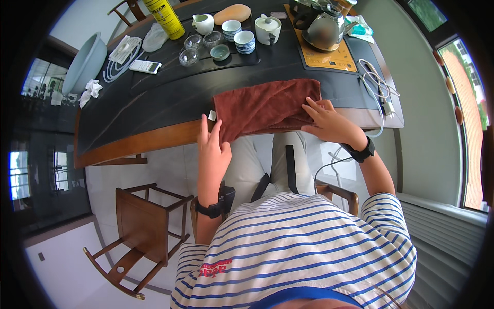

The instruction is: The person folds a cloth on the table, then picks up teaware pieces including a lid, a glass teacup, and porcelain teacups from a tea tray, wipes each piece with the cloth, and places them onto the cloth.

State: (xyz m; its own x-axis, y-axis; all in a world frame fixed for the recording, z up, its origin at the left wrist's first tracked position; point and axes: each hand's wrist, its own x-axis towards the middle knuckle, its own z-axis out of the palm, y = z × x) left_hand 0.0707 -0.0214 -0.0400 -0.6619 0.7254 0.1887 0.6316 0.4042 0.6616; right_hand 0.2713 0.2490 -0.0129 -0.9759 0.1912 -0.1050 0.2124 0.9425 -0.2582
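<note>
A reddish-brown cloth towel, folded, lies along the front edge of the black-topped table, in front of my lap. My left hand is at the towel's left end, its fingers apart and touching or very near the edge. Beside those fingertips a small white tag sticks out. On the towel's right end rests my right hand, fingers spread over the fabric and thumb at the lower edge. Whether any fabric is tucked beneath the fingers is hidden.
Glass cups, blue-and-white cups and a white teapot stand farther back. A kettle sits on a cooking plate at right, near a coiled cable. Leftward are a remote, a basin and a wooden chair.
</note>
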